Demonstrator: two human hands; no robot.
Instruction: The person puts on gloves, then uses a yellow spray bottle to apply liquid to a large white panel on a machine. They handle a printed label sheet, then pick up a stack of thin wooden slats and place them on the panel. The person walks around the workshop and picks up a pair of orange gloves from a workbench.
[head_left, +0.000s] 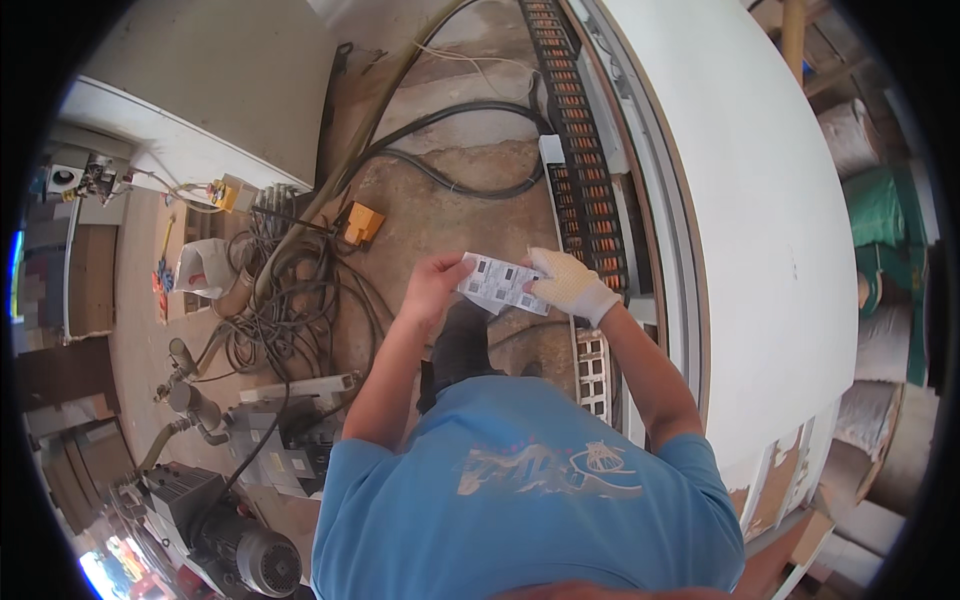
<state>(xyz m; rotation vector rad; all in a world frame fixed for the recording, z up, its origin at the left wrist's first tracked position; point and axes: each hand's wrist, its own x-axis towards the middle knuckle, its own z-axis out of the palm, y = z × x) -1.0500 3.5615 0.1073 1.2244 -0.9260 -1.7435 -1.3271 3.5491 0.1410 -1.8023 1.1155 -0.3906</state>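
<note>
A small white sheet of printed labels (pixel 497 282) is stretched between my hands in front of my body. My bare left hand (pixel 436 284) pinches its left end. On the other side, my right hand (pixel 572 282), in a cream knitted work glove, grips the right end, with the thumb lying over the printed face. The sheet has rows of small dark squares and print. A pale flap hangs below its lower edge, above my dark trouser leg (pixel 462 340).
Tangled black cables (pixel 285 310) lie on the floor at left, near a yellow box (pixel 361 224). A black cable chain (pixel 585 170) with orange inside runs along a long white panel (pixel 760 220) at right. A grey motor (pixel 265 560) stands at lower left, a grey cabinet (pixel 220 80) at upper left.
</note>
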